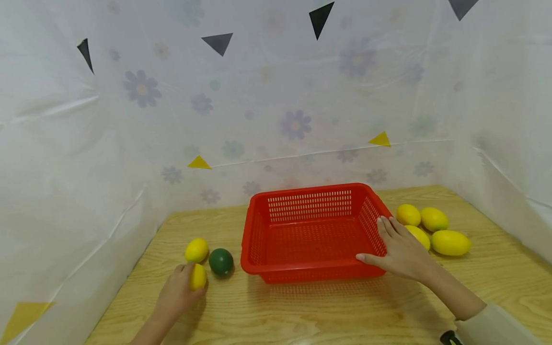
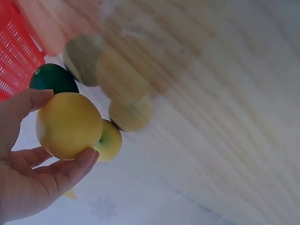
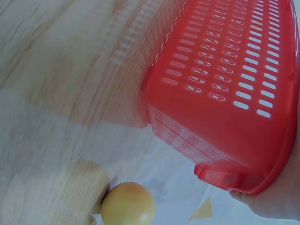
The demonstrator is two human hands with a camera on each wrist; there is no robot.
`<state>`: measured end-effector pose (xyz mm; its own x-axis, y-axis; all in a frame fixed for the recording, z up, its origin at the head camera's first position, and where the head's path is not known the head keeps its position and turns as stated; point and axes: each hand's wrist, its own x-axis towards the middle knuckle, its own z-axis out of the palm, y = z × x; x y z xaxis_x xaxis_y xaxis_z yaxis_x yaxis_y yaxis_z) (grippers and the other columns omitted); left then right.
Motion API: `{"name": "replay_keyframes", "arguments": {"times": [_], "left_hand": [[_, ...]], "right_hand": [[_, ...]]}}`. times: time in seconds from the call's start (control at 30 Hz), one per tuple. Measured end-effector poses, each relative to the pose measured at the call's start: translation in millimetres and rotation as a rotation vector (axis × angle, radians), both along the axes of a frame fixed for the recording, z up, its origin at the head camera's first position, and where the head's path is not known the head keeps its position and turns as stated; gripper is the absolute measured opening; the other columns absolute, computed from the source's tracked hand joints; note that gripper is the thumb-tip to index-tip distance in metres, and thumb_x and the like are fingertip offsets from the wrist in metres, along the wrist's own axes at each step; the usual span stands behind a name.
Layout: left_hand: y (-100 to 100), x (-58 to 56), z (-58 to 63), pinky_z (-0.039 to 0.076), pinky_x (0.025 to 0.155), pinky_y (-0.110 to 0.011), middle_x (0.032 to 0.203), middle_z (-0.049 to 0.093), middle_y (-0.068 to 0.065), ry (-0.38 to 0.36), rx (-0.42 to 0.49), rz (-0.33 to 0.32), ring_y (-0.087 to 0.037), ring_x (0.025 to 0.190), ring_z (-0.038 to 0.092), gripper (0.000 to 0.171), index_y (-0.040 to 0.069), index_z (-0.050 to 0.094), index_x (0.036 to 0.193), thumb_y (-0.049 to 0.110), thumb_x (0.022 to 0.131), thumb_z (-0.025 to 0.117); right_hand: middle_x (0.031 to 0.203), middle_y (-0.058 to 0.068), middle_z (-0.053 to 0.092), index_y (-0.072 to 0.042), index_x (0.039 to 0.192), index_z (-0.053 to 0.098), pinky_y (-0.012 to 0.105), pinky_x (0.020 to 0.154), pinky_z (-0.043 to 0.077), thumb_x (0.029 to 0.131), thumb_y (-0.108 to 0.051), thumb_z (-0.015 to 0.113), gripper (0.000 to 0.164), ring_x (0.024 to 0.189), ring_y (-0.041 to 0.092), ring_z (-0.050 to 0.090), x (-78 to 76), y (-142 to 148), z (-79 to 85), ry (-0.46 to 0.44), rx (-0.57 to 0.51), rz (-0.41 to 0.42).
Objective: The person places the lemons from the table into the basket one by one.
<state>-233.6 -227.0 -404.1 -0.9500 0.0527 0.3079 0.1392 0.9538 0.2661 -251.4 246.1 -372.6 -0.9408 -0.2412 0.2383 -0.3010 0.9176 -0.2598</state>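
Note:
My left hand (image 1: 177, 290) grips a yellow lemon (image 1: 198, 277) between thumb and fingers, low at the left of the table. The left wrist view shows this lemon (image 2: 69, 125) large, with the thumb above it and the fingertips below. Just beyond it are a second lemon (image 1: 196, 250) and a dark green round fruit (image 1: 221, 262). A red plastic basket (image 1: 316, 268) with slotted walls stands upright at the middle. My right hand (image 1: 403, 251) rests on its right front corner, fingers straight over the side rim and thumb spread along the front rim.
Several more lemons (image 1: 450, 243) lie on the table right of the basket, one partly hidden behind my right hand. The wood-grain table (image 1: 302, 316) is bounded by a pale flowered sheet (image 1: 258, 120) at the back and sides, with dark and yellow triangles on it.

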Motion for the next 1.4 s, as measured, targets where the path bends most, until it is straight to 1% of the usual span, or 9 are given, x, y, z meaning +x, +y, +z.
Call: {"name": "replay_keyframes", "arguments": {"times": [0.13,0.33,0.57,0.63,0.83,0.97,1.07,1.17,1.4], "left_hand": [[1.0,-0.4,3.8,0.051,0.077,-0.051,0.107,0.056,-0.031,0.017,0.003,0.0,-0.038,0.089,0.059,0.059,-0.013,0.05,0.119,0.013,0.071,0.072],[3.7,-1.1,10.3,0.051,0.074,-0.05,0.106,0.056,-0.032,0.068,0.002,-0.015,-0.036,0.087,0.059,0.057,-0.013,0.05,0.118,0.014,0.073,0.072],[5.8,-3.1,16.1,0.052,0.072,-0.049,0.104,0.057,-0.032,0.139,-0.006,-0.047,-0.037,0.087,0.06,0.057,-0.014,0.052,0.115,0.014,0.071,0.074],[7.4,-4.2,18.2,0.052,0.072,-0.048,0.104,0.057,-0.032,0.144,-0.001,-0.048,-0.036,0.087,0.06,0.056,-0.013,0.052,0.116,0.014,0.071,0.073],[14.2,-6.0,26.7,0.052,0.072,-0.046,0.108,0.056,-0.031,0.124,0.021,-0.048,-0.035,0.087,0.059,0.055,-0.013,0.051,0.118,0.014,0.074,0.07],[17.5,-7.7,29.3,0.052,0.071,-0.047,0.106,0.057,-0.03,0.154,0.026,-0.054,-0.036,0.086,0.059,0.055,-0.013,0.052,0.117,0.013,0.072,0.07],[20.0,-9.5,29.5,0.052,0.074,-0.048,0.105,0.058,-0.03,0.182,0.028,-0.061,-0.037,0.088,0.06,0.054,-0.013,0.053,0.116,0.012,0.071,0.071],[22.6,-10.6,31.0,0.052,0.077,-0.048,0.106,0.058,-0.03,0.178,0.033,-0.064,-0.038,0.09,0.059,0.054,-0.013,0.052,0.117,0.012,0.072,0.071],[30.3,-11.6,39.1,0.053,0.077,-0.046,0.112,0.056,-0.029,0.114,0.056,-0.067,-0.035,0.091,0.058,0.056,-0.012,0.05,0.122,0.013,0.076,0.07]], "right_hand": [[0.147,0.035,0.019,0.014,0.141,0.022,0.063,0.107,0.016,0.081,-0.064,0.054,0.103,0.134,0.052,0.017,-0.3,-0.1,0.4,-0.002,0.0,0.001],[0.147,0.035,0.019,0.014,0.14,0.022,0.063,0.107,0.016,0.081,-0.063,0.054,0.103,0.134,0.052,0.017,-0.8,0.0,-0.6,0.003,0.002,0.003],[0.146,0.035,0.02,0.014,0.14,0.022,0.063,0.107,0.016,0.08,-0.064,0.054,0.103,0.134,0.052,0.017,-0.4,-0.4,0.3,0.004,0.001,-0.001],[0.146,0.035,0.02,0.014,0.14,0.023,0.063,0.107,0.017,0.08,-0.064,0.054,0.103,0.134,0.052,0.017,-0.1,-0.5,0.7,0.007,0.002,-0.001],[0.146,0.035,0.02,0.014,0.14,0.023,0.063,0.107,0.016,0.08,-0.064,0.054,0.103,0.135,0.052,0.017,0.0,-0.4,1.1,0.007,-0.003,0.0],[0.147,0.035,0.019,0.014,0.14,0.023,0.063,0.107,0.016,0.081,-0.064,0.054,0.103,0.135,0.051,0.016,-0.3,-0.4,-0.1,0.003,-0.004,-0.001],[0.147,0.035,0.02,0.014,0.14,0.023,0.063,0.107,0.016,0.08,-0.064,0.054,0.103,0.135,0.051,0.017,-0.3,-0.5,-1.0,0.004,-0.002,-0.001],[0.146,0.035,0.02,0.014,0.14,0.023,0.063,0.107,0.017,0.08,-0.064,0.054,0.103,0.135,0.051,0.017,-0.1,-0.5,-1.5,0.008,-0.004,0.0],[0.146,0.035,0.02,0.015,0.139,0.024,0.062,0.107,0.017,0.08,-0.063,0.055,0.102,0.134,0.052,0.018,1.2,0.0,-0.6,0.011,-0.007,0.002]]}}
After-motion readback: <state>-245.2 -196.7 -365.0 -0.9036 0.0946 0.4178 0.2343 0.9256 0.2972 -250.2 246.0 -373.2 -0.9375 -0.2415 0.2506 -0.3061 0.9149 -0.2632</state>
